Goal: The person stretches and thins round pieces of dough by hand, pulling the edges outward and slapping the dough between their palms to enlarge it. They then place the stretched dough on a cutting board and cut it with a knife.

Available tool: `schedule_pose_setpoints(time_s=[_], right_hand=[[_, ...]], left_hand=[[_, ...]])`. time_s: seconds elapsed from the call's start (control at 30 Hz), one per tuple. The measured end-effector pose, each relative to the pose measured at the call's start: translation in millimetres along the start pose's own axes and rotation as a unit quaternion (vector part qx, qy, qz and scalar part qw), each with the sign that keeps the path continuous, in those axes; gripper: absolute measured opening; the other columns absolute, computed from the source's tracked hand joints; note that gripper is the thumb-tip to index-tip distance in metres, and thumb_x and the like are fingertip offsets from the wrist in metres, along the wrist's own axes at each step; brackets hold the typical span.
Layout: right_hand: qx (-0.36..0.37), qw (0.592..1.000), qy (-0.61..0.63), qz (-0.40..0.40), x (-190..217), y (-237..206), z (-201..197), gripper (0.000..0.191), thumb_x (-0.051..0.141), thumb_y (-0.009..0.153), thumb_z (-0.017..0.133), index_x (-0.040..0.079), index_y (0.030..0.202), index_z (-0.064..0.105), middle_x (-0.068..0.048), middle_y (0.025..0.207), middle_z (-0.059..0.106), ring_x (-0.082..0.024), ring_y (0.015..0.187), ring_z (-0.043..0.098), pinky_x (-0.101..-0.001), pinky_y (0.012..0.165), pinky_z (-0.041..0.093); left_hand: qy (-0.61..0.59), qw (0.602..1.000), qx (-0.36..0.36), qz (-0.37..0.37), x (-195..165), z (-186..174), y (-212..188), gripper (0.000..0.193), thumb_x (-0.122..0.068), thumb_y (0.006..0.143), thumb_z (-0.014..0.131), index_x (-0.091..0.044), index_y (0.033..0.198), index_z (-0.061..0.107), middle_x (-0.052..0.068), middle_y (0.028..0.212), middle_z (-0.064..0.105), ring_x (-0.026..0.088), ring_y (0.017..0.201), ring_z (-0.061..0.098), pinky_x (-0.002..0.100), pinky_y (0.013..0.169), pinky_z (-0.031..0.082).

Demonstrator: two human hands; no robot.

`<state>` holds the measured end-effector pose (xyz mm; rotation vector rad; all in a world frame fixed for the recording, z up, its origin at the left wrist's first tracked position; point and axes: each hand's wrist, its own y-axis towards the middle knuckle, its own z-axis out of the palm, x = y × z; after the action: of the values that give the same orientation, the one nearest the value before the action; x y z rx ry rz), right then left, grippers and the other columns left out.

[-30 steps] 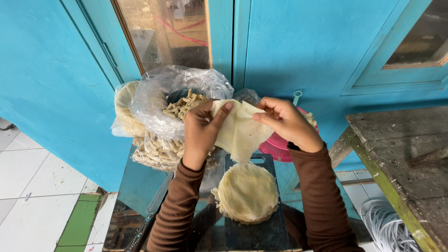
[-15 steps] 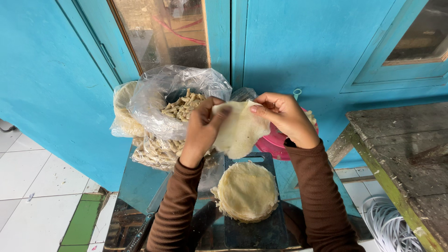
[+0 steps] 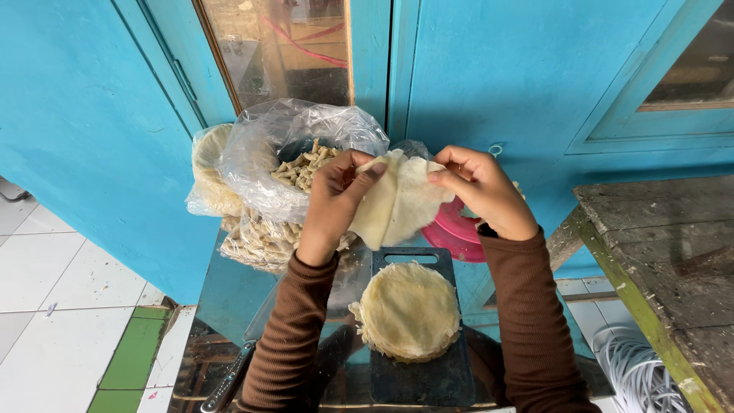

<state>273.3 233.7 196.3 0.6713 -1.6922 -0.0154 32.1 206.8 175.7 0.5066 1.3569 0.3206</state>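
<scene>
A thin, pale round wrapper sheet (image 3: 397, 200) is held up between both hands and is folded in on itself. My left hand (image 3: 332, 200) pinches its left edge, and my right hand (image 3: 480, 188) pinches the right edge. Directly below lies a stack of the same round wrappers (image 3: 409, 310) on a dark cutting board (image 3: 417, 378).
A clear plastic bag (image 3: 283, 164) of small rolled pieces sits at the left, over another bag of them (image 3: 256, 243). A pink bowl (image 3: 451, 233) is behind my right hand. A worn wooden table (image 3: 673, 260) stands at the right, a blue door behind, and white coiled tubing (image 3: 634, 375) lower right.
The hands have drawn closer together, and the sheet that was spread flat between them is now folded and bunched. The stack on the board has not moved.
</scene>
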Motion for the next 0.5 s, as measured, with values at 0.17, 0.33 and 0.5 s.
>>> schedule_pose_setpoints(time_s=[0.17,0.33,0.5], right_hand=[[-0.012,0.990,0.138,0.013,5.0,-1.8,7.5,0.009,0.013,0.101,0.062,0.005,0.105,0.065,0.008,0.081,0.056,0.001,0.070,0.046,-0.0163,0.059,0.035],[-0.080,0.961,0.261,-0.037,-8.5,-5.3,-2.4,0.010,0.011,0.109,0.067,0.003,0.114,0.066,0.006,0.097,0.065,-0.001,0.084,0.057,-0.0164,0.073,0.046],[-0.069,0.961,0.267,0.020,-23.8,-25.6,-39.7,0.013,0.011,0.107,0.066,0.002,0.116,0.067,0.002,0.102,0.069,-0.004,0.088,0.063,-0.0195,0.076,0.051]], left_hand=[[-0.062,0.993,-0.076,0.060,-1.4,7.0,-2.8,0.015,-0.019,0.108,0.061,-0.004,0.106,0.063,-0.003,0.094,0.066,0.004,0.082,0.058,0.019,0.074,0.047],[-0.120,0.976,-0.153,0.097,-9.4,2.2,-3.8,0.012,-0.019,0.108,0.060,-0.006,0.107,0.059,-0.004,0.095,0.064,0.003,0.084,0.054,0.020,0.078,0.046],[0.002,0.990,-0.138,0.027,-18.8,-14.6,-8.0,0.014,-0.019,0.106,0.063,-0.005,0.105,0.061,-0.005,0.085,0.059,0.003,0.067,0.046,0.020,0.058,0.038]])
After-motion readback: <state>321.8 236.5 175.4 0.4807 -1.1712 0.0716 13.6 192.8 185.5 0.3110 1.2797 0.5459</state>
